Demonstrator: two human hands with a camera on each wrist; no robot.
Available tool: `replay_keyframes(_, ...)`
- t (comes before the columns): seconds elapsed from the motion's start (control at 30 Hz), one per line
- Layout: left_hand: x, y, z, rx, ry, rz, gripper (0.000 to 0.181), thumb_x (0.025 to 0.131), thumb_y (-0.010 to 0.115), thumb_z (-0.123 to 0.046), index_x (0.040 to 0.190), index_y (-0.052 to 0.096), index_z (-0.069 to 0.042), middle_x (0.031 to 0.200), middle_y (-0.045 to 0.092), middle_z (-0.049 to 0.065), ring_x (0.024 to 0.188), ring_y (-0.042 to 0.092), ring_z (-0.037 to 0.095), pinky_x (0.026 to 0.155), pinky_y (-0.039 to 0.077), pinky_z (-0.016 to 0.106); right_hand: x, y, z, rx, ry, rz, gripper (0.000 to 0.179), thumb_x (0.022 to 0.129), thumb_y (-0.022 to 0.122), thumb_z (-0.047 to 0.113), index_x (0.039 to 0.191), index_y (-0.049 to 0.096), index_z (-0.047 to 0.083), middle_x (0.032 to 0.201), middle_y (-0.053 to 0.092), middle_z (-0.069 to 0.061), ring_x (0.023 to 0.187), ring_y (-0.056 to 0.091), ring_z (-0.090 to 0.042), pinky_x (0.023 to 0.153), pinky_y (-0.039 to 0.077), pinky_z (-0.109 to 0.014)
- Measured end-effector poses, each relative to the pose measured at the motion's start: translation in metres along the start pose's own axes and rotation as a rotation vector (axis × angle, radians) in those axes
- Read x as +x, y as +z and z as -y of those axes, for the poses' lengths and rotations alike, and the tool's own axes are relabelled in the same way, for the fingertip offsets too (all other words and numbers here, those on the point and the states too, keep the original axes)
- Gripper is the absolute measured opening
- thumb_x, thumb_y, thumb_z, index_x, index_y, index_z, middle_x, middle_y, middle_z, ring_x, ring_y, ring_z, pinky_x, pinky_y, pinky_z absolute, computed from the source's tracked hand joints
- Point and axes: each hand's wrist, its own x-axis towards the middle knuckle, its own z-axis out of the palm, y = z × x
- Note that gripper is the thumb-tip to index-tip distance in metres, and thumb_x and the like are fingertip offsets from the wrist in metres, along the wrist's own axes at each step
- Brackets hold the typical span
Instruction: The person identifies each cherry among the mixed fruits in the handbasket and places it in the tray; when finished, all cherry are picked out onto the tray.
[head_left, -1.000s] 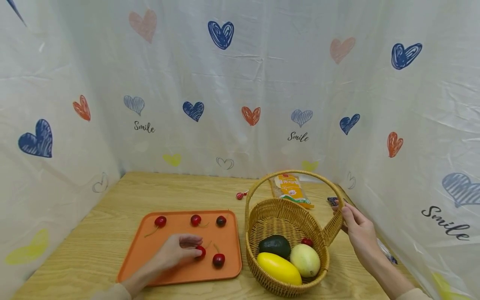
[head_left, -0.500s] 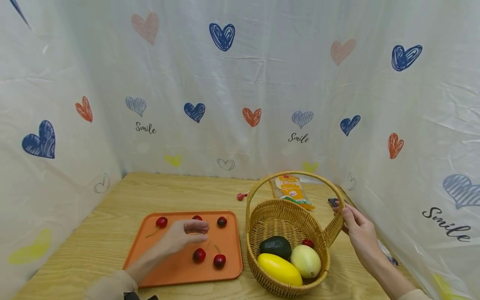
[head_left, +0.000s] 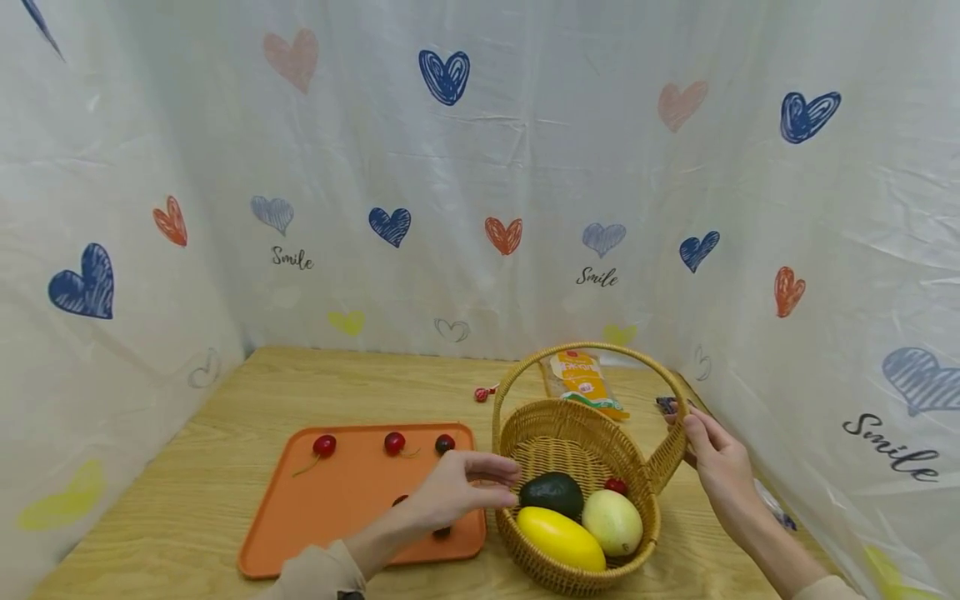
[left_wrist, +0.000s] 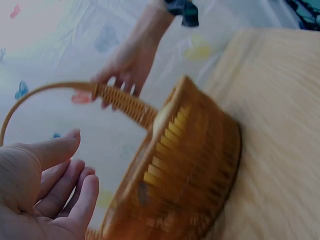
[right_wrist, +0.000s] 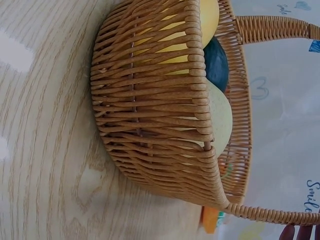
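Observation:
My left hand (head_left: 457,492) is at the left rim of the wicker basket (head_left: 517,542), fingers extended and holding nothing. In the left wrist view, the left hand's fingers (left_wrist: 75,200) are loosely bent beside the basket wall. With thumb and fingers, my right hand (head_left: 720,462) grips the right side of the basket handle (head_left: 678,396). Inside the basket lie a dark green avocado (head_left: 551,496), a smooth yellow oval fruit (head_left: 558,537), a pale round melon (head_left: 611,522) and a red cherry (head_left: 615,485).
An orange tray (head_left: 330,500) on the left bears several cherries (head_left: 324,447); my left arm partly covers two of them. Behind the basket lie an orange food packet (head_left: 581,379) and a small red wrapped candy (head_left: 482,394). Dark wrapped items (head_left: 664,405) lie by the right hand.
My left hand has left a cherry on the tray, risen empty, and moved right to the basket's rim. The right hand keeps its grip on the handle; the basket stays put.

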Motion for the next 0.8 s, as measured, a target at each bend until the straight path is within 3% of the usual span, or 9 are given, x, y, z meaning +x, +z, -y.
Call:
replay_keyframes(0.17, 0.022, 0.045, -0.007, -0.04, 0.019, 0.103, 0.031, 0.085, 0.071, -0.006, 0.115, 0.067, -0.002, 0.108, 0.068, 0.011, 0.101, 0.063, 0.023, 0.082, 0.051, 0.026, -0.001, -0.002, -0.002, 0.012, 0.004, 0.0, 0.063, 0.099, 0.039, 0.046, 0.143, 0.038, 0.0, 0.11, 0.056, 0.021, 0.103, 0.049, 0.01, 0.079, 0.046, -0.011)
replay_keyframes(0.33, 0.039, 0.074, -0.01, -0.057, 0.049, 0.202, 0.029, 0.085, 0.069, -0.003, 0.114, 0.067, 0.001, 0.108, 0.068, 0.01, 0.099, 0.065, 0.021, 0.081, 0.051, 0.025, 0.0, -0.001, -0.003, 0.001, -0.009, 0.001, 0.064, 0.099, 0.038, 0.045, 0.143, 0.037, -0.002, 0.11, 0.057, 0.019, 0.103, 0.05, 0.009, 0.079, 0.046, -0.012)
replay_keyframes(0.53, 0.05, 0.085, -0.013, -0.006, 0.031, 0.215, 0.027, 0.085, 0.07, -0.006, 0.112, 0.069, -0.001, 0.105, 0.069, 0.006, 0.094, 0.065, 0.013, 0.079, 0.051, 0.022, 0.0, -0.001, -0.003, -0.007, -0.005, 0.009, 0.067, 0.099, 0.037, 0.046, 0.145, 0.033, -0.002, 0.114, 0.056, 0.016, 0.103, 0.049, 0.011, 0.081, 0.046, -0.012)
replay_keyframes(0.8, 0.072, 0.089, -0.016, 0.049, 0.004, 0.156, 0.024, 0.083, 0.073, -0.009, 0.107, 0.071, -0.006, 0.096, 0.071, -0.002, 0.087, 0.064, 0.007, 0.078, 0.05, 0.02, 0.0, -0.003, -0.003, -0.028, -0.033, 0.005, 0.064, 0.1, 0.037, 0.044, 0.145, 0.034, -0.001, 0.117, 0.058, 0.011, 0.105, 0.048, 0.009, 0.081, 0.046, -0.012)
